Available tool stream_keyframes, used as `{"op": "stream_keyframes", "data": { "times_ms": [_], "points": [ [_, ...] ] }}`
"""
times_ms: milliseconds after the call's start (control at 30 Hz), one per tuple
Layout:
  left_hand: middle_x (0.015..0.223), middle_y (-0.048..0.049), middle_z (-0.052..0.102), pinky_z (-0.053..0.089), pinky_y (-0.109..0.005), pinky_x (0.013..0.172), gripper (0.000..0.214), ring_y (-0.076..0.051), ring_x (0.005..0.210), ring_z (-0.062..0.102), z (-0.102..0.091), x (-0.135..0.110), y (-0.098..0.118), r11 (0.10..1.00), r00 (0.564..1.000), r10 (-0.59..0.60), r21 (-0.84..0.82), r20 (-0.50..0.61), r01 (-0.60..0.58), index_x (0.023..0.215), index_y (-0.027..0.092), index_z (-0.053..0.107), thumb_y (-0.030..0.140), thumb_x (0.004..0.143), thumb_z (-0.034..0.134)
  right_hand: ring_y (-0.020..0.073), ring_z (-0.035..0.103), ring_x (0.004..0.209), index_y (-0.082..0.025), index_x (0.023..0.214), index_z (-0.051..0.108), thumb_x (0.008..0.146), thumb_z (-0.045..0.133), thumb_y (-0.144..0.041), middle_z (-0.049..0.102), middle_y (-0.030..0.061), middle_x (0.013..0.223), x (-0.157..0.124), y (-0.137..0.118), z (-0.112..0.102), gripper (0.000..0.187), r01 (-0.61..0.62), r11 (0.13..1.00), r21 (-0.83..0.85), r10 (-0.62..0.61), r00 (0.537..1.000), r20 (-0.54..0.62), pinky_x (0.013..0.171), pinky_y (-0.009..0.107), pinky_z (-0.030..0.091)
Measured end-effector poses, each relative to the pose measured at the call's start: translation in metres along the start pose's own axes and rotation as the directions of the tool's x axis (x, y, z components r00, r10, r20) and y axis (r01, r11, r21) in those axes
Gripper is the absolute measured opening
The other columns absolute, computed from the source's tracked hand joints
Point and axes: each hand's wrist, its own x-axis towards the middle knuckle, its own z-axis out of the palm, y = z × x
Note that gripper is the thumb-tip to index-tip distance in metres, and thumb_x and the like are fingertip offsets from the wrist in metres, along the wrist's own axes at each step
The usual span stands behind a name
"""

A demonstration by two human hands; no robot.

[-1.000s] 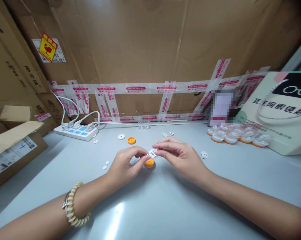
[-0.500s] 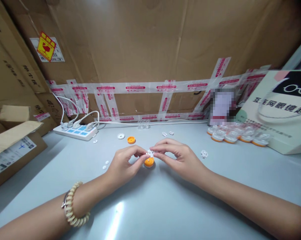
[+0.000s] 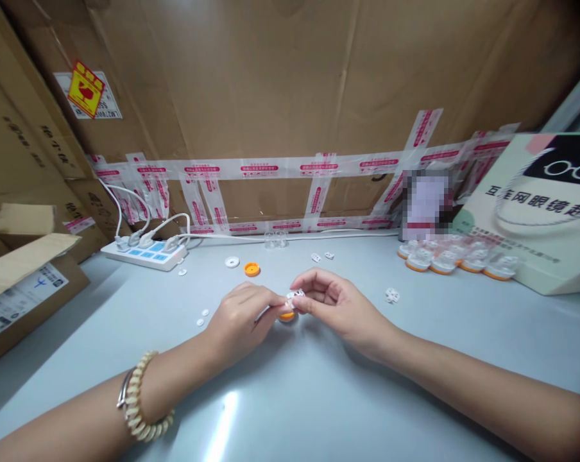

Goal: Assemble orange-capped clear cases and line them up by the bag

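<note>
Between the fingertips of both hands is a small white plastic piece with dark markings [image 3: 297,294]. My left hand [image 3: 244,317] pinches its left side, and my right hand [image 3: 341,308] grips its right side between thumb and fingers. Just beneath the fingertips, an orange round base [image 3: 286,317] lies on the table, partly covered by my left fingers. Farther back sit another orange ring-shaped part [image 3: 252,269] and a white ring-shaped part [image 3: 232,262]. Two small white discs [image 3: 200,322] lie left of my left hand.
A white power strip [image 3: 145,254] with plugs stands back left, near an open cardboard box [image 3: 30,289]. Small white pieces [image 3: 392,295] lie right of my hand. Clear cups [image 3: 276,240] stand at the back. Several orange-based clear assemblies [image 3: 444,262] cluster beside a printed bag [image 3: 535,218].
The white piece has turned and shows its dark-marked side. My right fingers have curled more around it, and my left fingers cover more of the orange base.
</note>
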Motion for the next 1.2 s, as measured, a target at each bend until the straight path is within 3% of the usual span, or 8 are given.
{"op": "stream_keyframes", "data": {
  "times_ms": [133,233,367,467,600,667,900,1200],
  "points": [
    [0.064,0.0013,0.066,0.045,-0.023,0.061,0.009,-0.010,0.059,0.060,0.000,0.000,-0.003,1.000,0.998,-0.024,0.005,0.057,0.023,0.075,0.016,0.058,0.017,0.084,0.054,0.0106,0.059,0.072,-0.019,0.084,0.054,0.065,0.070,-0.027,0.059,-0.0011,0.077,0.003,-0.001,-0.001,0.025,-0.012,1.000,-0.017,0.011,0.999,-0.048,0.072,0.027,0.048],
    [0.070,-0.0001,0.065,0.045,-0.025,0.063,0.010,-0.012,0.064,0.059,-0.002,0.001,-0.006,0.986,0.974,-0.160,-0.027,0.162,0.166,0.077,0.017,0.058,0.026,0.082,0.057,0.0107,0.059,0.072,-0.018,0.080,0.056,0.062,0.071,-0.026,0.060,-0.0016,0.075,0.008,-0.001,-0.007,0.025,-0.015,0.998,-0.058,0.011,0.997,-0.079,0.073,0.027,0.048],
    [0.089,-0.0050,0.062,0.046,-0.030,0.068,0.040,-0.018,0.079,0.058,-0.002,0.000,-0.011,0.905,0.838,-0.386,-0.016,0.386,0.424,0.093,0.017,0.056,0.043,0.066,0.070,0.0127,0.061,0.076,-0.018,0.078,0.061,0.065,0.069,-0.024,0.064,0.0004,0.078,0.016,0.005,-0.016,0.016,0.017,0.990,-0.141,-0.034,0.993,-0.115,0.076,0.029,0.048],
    [0.084,-0.0045,0.060,0.044,-0.030,0.067,0.038,-0.018,0.076,0.055,0.002,-0.001,-0.013,0.857,0.764,-0.459,-0.003,0.454,0.516,0.091,0.016,0.056,0.043,0.067,0.068,0.0147,0.062,0.081,-0.019,0.084,0.067,0.070,0.064,-0.021,0.067,0.0028,0.085,0.019,0.010,-0.018,0.015,0.100,0.959,-0.266,-0.120,0.991,-0.060,0.078,0.031,0.048],
    [0.078,-0.0020,0.058,0.041,-0.027,0.065,0.023,-0.015,0.071,0.052,0.010,0.000,-0.014,0.838,0.770,-0.470,-0.055,0.431,0.542,0.086,0.016,0.058,0.035,0.074,0.063,0.0147,0.061,0.084,-0.024,0.091,0.070,0.077,0.055,-0.015,0.067,0.0026,0.089,0.019,0.014,-0.016,0.023,0.340,0.830,-0.443,-0.344,0.936,0.073,0.079,0.031,0.048],
    [0.077,-0.0013,0.057,0.040,-0.026,0.064,0.022,-0.015,0.070,0.051,0.013,0.000,-0.015,0.829,0.773,-0.476,-0.080,0.420,0.554,0.087,0.016,0.059,0.034,0.074,0.063,0.0144,0.061,0.083,-0.026,0.094,0.069,0.079,0.051,-0.013,0.067,0.0026,0.089,0.019,0.016,-0.015,0.027,0.407,0.781,-0.474,-0.397,0.909,0.126,0.078,0.031,0.049],
    [0.078,-0.0017,0.057,0.041,-0.026,0.065,0.022,-0.015,0.072,0.051,0.016,0.001,-0.013,0.819,0.776,-0.484,-0.103,0.403,0.564,0.087,0.015,0.059,0.033,0.073,0.063,0.0161,0.062,0.084,-0.020,0.092,0.065,0.077,0.056,-0.017,0.067,0.0039,0.090,0.022,0.019,-0.012,0.017,0.271,0.817,-0.508,-0.294,0.955,0.037,0.078,0.032,0.049],
    [0.079,-0.0029,0.061,0.043,-0.026,0.064,0.022,-0.015,0.071,0.054,0.018,0.000,-0.016,0.810,0.777,-0.492,-0.121,0.393,0.574,0.086,0.015,0.059,0.032,0.072,0.065,0.0171,0.060,0.080,-0.020,0.077,0.061,0.079,0.051,-0.012,0.065,0.0053,0.084,0.026,0.022,-0.015,0.013,0.454,0.698,-0.554,-0.427,0.885,0.186,0.076,0.034,0.047]
  ]
}}
